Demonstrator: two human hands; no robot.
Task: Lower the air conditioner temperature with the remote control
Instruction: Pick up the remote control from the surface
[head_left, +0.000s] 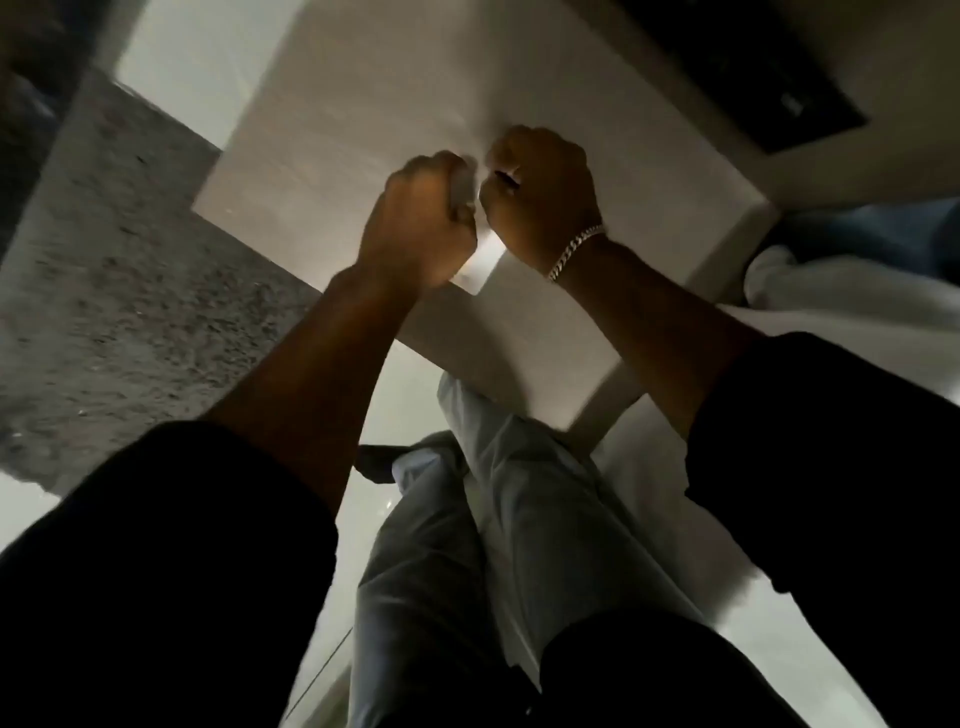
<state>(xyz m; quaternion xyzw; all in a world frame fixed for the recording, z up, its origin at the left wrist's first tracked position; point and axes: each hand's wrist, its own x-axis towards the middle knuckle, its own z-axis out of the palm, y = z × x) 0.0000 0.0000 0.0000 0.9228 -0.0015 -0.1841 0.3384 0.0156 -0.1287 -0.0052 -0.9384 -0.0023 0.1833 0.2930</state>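
Head view looks down on both hands, fisted and nearly touching over a pale table (322, 171). The left hand (421, 218) curls around something whitish at its 1 o'clock edge, probably the remote (464, 182), though blur keeps it uncertain. The right hand (540, 187), with a bracelet (576, 252) at its 5 o'clock, is curled too; what it grips, I cannot tell. Holding it in both hands probably steadies it for a button press. A dark slab (753, 78) lies at 1 o'clock.
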